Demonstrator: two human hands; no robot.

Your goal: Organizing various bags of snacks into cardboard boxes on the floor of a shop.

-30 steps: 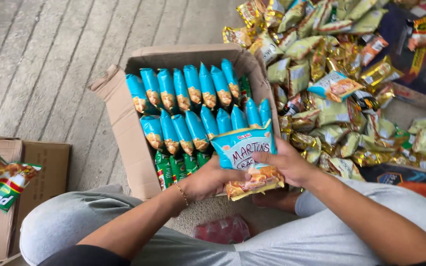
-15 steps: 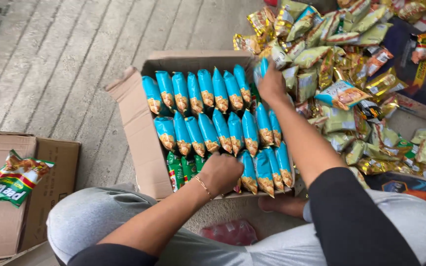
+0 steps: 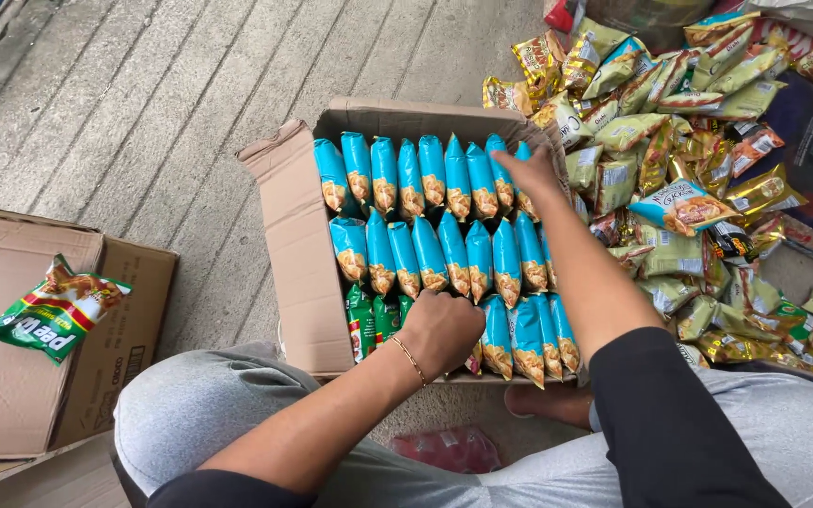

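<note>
Left hand [image 3: 440, 329]: curled into a loose fist, knuckles up, fingers tucked under and out of sight; thin bracelet at wrist. Left forearm bare, rising from lower left, elbow bent above a grey-clad knee. Right hand [image 3: 531, 172]: reached well forward, palm down, fingers extended and close together, tips partly hidden. Right arm near straight, forearm bare, dark sleeve over upper arm. Hands well apart.
</note>
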